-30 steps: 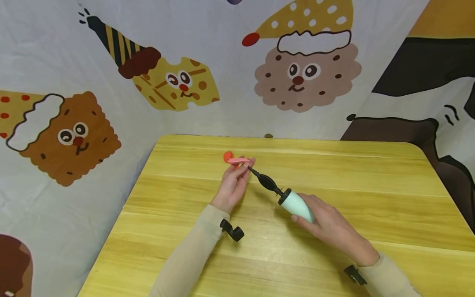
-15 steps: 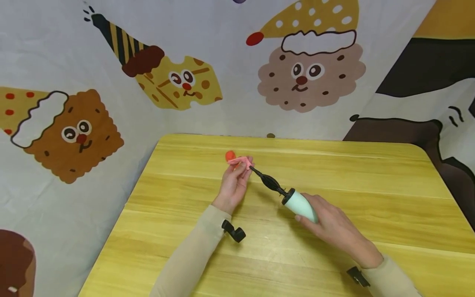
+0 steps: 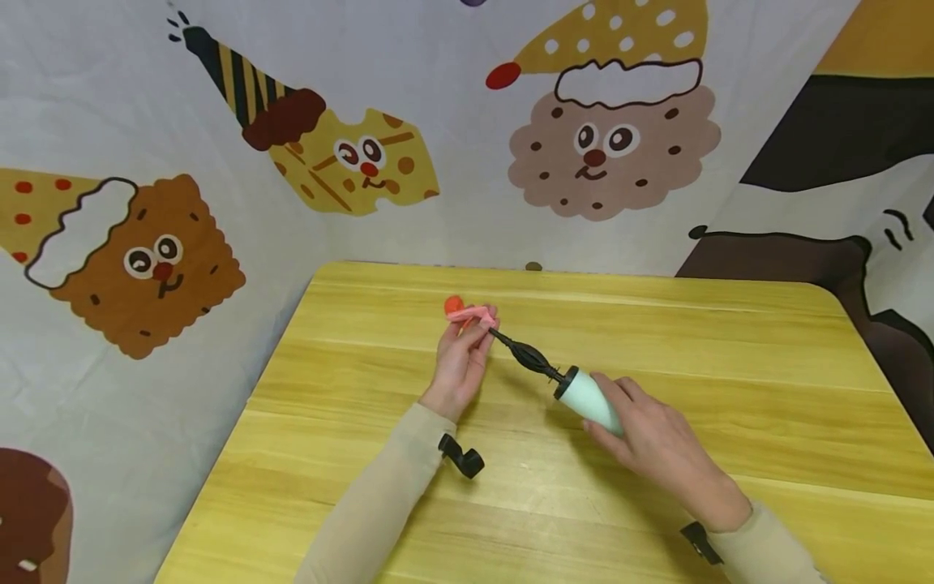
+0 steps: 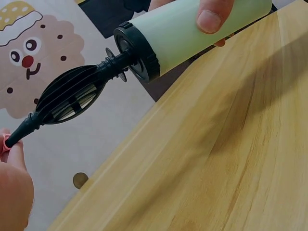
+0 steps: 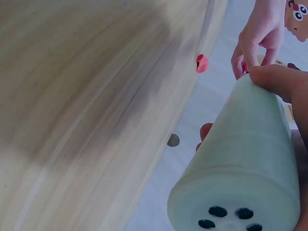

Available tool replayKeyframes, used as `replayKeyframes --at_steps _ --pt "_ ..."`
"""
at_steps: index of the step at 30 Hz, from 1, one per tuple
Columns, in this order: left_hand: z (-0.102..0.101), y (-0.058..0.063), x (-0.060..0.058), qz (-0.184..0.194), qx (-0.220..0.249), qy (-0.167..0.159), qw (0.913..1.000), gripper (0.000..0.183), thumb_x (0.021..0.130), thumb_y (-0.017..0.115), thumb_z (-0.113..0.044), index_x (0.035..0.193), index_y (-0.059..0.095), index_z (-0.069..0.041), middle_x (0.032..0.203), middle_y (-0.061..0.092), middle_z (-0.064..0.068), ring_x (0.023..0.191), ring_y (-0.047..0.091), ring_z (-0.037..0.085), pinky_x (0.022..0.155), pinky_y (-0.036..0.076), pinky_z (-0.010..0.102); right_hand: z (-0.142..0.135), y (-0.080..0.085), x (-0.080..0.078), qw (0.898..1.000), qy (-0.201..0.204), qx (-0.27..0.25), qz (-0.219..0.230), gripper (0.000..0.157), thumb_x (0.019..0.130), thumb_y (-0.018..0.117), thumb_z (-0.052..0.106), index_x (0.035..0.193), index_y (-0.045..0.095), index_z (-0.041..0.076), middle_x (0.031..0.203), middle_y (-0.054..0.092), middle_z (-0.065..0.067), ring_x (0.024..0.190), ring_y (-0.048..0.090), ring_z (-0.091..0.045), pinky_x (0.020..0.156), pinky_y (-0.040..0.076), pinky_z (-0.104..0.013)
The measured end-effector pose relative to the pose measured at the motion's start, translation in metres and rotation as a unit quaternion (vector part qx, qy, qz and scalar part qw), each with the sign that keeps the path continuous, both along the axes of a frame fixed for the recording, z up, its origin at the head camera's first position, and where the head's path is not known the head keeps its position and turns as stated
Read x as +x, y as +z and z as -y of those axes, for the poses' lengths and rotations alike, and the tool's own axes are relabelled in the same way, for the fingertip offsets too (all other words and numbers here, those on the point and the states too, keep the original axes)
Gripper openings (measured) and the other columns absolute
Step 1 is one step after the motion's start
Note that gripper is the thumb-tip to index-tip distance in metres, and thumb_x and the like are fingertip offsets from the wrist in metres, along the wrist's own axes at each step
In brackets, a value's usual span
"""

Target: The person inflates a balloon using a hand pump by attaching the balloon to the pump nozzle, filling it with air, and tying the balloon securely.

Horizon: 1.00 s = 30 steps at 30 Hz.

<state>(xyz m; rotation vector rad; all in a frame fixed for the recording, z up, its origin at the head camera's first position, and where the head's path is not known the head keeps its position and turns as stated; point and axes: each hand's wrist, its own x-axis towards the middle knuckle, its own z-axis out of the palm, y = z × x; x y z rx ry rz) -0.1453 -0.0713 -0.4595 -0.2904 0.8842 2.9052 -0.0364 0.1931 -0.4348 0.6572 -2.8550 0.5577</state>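
Note:
My left hand [image 3: 463, 361] pinches a limp pink balloon [image 3: 470, 314] at the tip of a hand balloon pump's black nozzle [image 4: 21, 130]. In the left wrist view, a pink edge of the balloon wraps the nozzle tip between finger and thumb. A small red rounded piece [image 3: 454, 305] shows beyond the left fingers, beside the pink balloon. The balloon pump [image 3: 589, 401] has a pale mint barrel and a ribbed black neck. My right hand [image 3: 664, 442] grips that barrel, thumb along the near side. Its rear end with dark holes faces the right wrist camera.
Beneath both hands lies a wood-grain table [image 3: 554, 519] with rounded far corners. A white cloth backdrop [image 3: 467, 235] printed with cartoon biscuits and cheese hangs right behind its far edge. Each sleeve cuff has a black wrist mount [image 3: 461, 457].
The pink balloon's folds shift slightly at the left fingertips, around the nozzle tip. Both hands stay almost in place, and the head view has swung slightly.

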Motion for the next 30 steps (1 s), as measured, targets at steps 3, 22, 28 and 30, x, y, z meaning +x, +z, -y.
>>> replayKeyframes --at_steps 3,22,28,30 --pt "0.0 0.0 0.001 -0.007 0.004 -0.007 0.9999 0.044 0.101 0.046 0.017 0.143 0.041 0.005 0.135 0.055 0.021 0.147 0.039 0.038 0.11 0.047 0.032 0.0 0.0 0.0 1.0 -0.005 -0.005 0.004 0.067 0.087 0.084 0.031 0.141 0.056 0.002 0.11 0.067 -0.018 0.075 0.063 -0.022 0.055 0.054 -0.038" --pt "-0.013 -0.002 0.009 -0.061 -0.021 -0.064 0.9958 0.035 0.102 0.045 0.016 0.131 0.053 -0.002 0.133 0.057 0.017 0.123 0.063 0.022 0.113 0.043 0.031 0.01 0.001 -0.001 0.992 -0.003 -0.089 0.088 0.062 0.097 0.074 0.034 0.145 0.052 0.001 0.125 0.066 -0.021 0.095 0.066 -0.027 0.07 0.057 -0.044" --pt "-0.014 -0.002 0.01 -0.07 -0.003 -0.075 0.9947 0.032 0.104 0.043 0.013 0.129 0.054 -0.004 0.129 0.059 0.015 0.122 0.062 0.021 0.115 0.041 0.032 0.012 -0.001 -0.002 0.988 0.006 -0.112 0.103 0.06 0.099 0.072 0.033 0.144 0.053 -0.001 0.122 0.067 -0.018 0.093 0.064 -0.023 0.071 0.055 -0.041" --pt "-0.014 -0.003 0.011 -0.071 0.003 -0.09 0.9934 0.03 0.106 0.043 0.007 0.133 0.052 -0.004 0.13 0.06 0.014 0.123 0.062 0.022 0.116 0.04 0.033 0.013 -0.001 -0.002 0.986 0.007 -0.123 0.108 0.06 0.099 0.072 0.033 0.144 0.053 -0.001 0.12 0.068 -0.017 0.091 0.063 -0.021 0.07 0.054 -0.04"
